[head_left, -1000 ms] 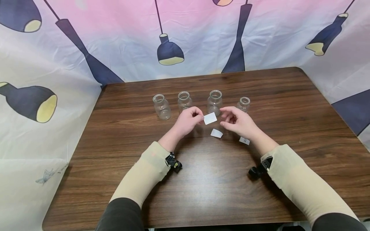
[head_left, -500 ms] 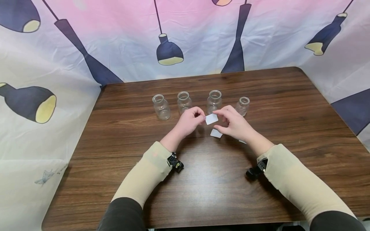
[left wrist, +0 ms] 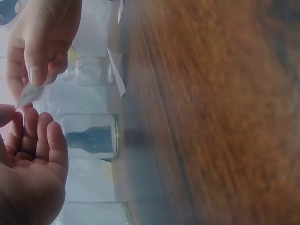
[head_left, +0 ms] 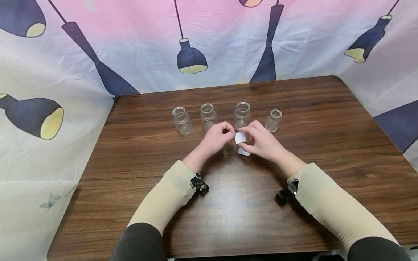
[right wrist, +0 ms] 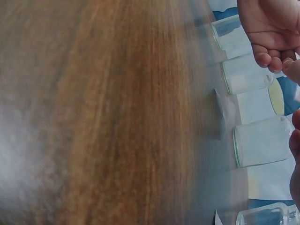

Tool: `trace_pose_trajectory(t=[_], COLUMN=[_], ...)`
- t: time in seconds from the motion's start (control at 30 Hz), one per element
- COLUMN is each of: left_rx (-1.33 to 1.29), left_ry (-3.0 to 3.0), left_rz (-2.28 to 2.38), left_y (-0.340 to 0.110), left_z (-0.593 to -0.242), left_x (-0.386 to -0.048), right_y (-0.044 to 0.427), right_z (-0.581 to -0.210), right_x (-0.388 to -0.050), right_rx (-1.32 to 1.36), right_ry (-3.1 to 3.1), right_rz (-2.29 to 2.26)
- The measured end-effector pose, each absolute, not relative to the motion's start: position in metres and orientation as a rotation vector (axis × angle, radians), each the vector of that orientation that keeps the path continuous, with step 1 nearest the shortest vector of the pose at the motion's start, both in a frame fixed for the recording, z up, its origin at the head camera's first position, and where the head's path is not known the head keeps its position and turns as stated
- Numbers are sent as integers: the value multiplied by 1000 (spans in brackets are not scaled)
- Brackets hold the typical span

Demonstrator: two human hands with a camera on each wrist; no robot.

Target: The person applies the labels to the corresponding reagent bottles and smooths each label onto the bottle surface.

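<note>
While left hand [head_left: 215, 139] pinched white rectangular paper slip [head_left: 240, 137], right hand [head_left: 262, 142], fingers half-apart, curved at right edge; could not tell if gripping.

Cream forearm sleeves [head_left: 163, 198]; dark, perhaps black, upper sleeves [head_left: 138, 243]; black wrist-worn cameras [head_left: 200, 185].

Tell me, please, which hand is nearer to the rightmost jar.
Right. The right hand is below and left of the rightmost jar in the head view; the left hand is farther left.
</note>
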State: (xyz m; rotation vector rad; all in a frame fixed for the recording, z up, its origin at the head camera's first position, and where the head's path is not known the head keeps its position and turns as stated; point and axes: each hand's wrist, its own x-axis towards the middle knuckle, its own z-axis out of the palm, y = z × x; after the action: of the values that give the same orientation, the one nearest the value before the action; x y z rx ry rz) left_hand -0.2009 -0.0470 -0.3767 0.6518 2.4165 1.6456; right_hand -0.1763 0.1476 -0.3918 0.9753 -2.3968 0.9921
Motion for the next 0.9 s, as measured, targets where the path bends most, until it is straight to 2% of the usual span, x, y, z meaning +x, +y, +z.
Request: trace_pose_trajectory(t=[0.5,0.7,0.9], left_rx=[621,599,765], left_ry=[2336,2375,2375], left_rz=[1718,1749,1690], left_y=[-44,-47,-48], left_z=[-376,-380,-382], left_x=[-199,-201,-203], right_y=[143,147,150], right_z=[-394,-392,-386], right_x=[-177,-179,-176], right_rx=[946,839,673], right_ry=[-2445,-2492,-2532], right_rz=[955,1227,1567])
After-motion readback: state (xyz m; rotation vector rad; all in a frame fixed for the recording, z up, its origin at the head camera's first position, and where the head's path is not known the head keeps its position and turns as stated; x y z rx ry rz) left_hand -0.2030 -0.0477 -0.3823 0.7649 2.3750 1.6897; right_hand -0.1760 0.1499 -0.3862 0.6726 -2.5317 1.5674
